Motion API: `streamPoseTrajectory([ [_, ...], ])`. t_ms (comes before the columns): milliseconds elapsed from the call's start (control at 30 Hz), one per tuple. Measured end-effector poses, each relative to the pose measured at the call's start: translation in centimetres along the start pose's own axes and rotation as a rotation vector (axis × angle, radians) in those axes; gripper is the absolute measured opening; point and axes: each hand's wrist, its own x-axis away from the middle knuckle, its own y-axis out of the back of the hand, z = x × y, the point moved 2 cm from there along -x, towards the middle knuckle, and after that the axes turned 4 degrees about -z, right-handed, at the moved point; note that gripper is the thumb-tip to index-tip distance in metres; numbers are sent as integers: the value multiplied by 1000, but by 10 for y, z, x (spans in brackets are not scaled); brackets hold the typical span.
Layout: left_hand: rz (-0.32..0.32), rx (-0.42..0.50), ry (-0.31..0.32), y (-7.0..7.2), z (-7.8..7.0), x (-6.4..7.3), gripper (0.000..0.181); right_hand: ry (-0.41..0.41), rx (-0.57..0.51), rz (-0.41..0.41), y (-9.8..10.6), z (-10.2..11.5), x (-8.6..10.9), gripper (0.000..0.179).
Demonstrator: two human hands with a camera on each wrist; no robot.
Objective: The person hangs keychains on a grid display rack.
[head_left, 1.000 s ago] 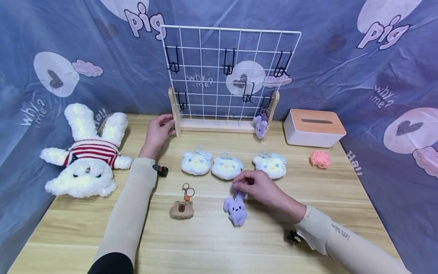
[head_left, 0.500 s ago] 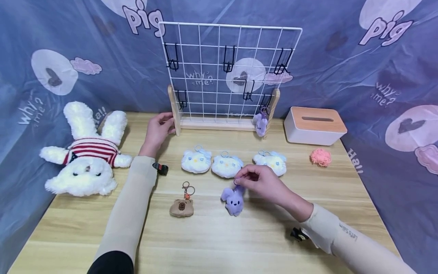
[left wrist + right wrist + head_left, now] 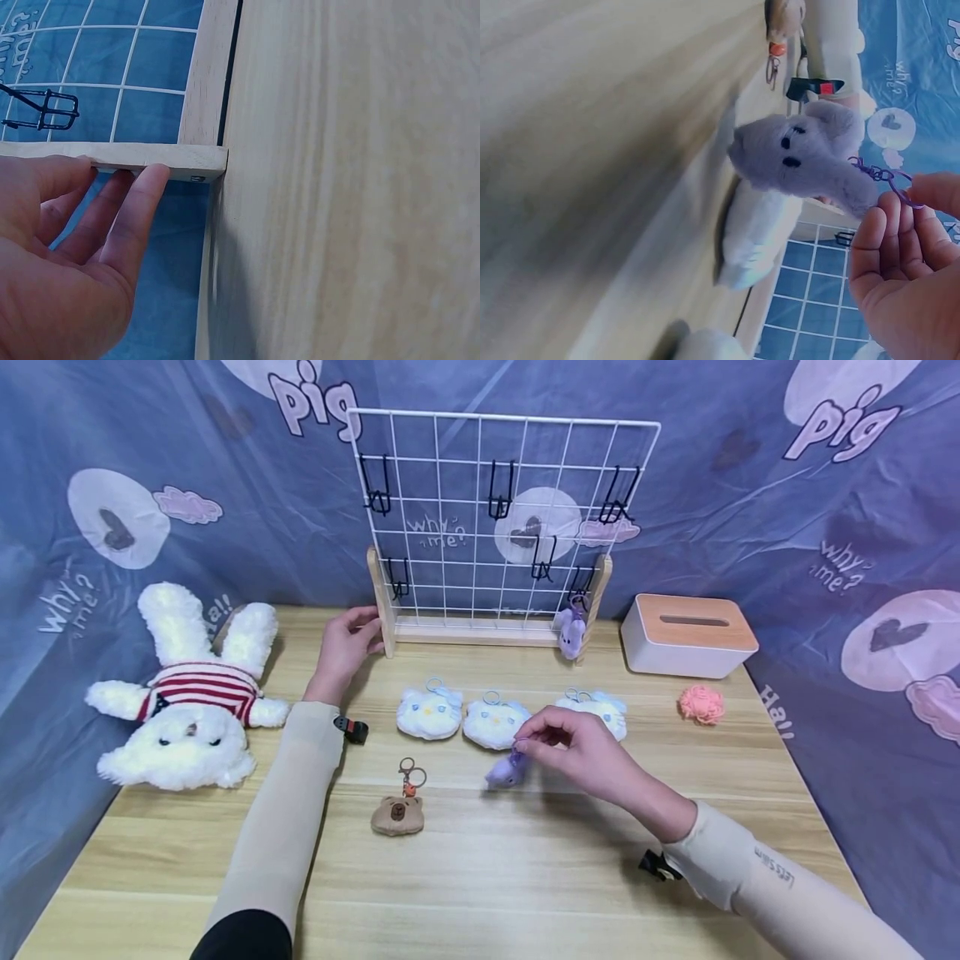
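In the head view my right hand (image 3: 581, 747) pinches the ring of a purple plush puppy keychain (image 3: 506, 771) above the table. In the right wrist view the plush (image 3: 795, 154) hangs from its purple key ring (image 3: 900, 187), held between thumb and fingertips. My left hand (image 3: 348, 652) touches the left wooden post (image 3: 382, 602) of the white wire grid rack (image 3: 457, 517). Its fingers lie fairly straight against the post in the left wrist view. Another purple plush keychain (image 3: 572, 633) hangs from the rack's lower right hook. Several other black hooks carry nothing.
White cat-face plush keychains (image 3: 429, 713) lie in a row before the rack, one partly behind my right hand. A brown capybara keychain (image 3: 398, 815) lies nearer. A white plush bear (image 3: 198, 693) lies left; a tissue box (image 3: 688, 643) and pink scrunchie (image 3: 702, 704) sit right.
My right hand has lifted the purple plush keychain up and slightly away from the front; the plush has swung and tilted. The left hand stays at the rack's post.
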Motion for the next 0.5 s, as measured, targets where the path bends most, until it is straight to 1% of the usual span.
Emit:
streamPoseTrajectory([
  [200, -2, 2, -11, -1, -2, 0, 38, 20, 14, -28, 7, 6, -7, 7],
  [367, -1, 6, -5, -1, -1, 0, 37, 41, 8, -49, 14, 10, -14, 6],
  [500, -1, 15, -7, 0, 0, -1, 37, 25, -10, -64, 21, 12, -20, 5],
])
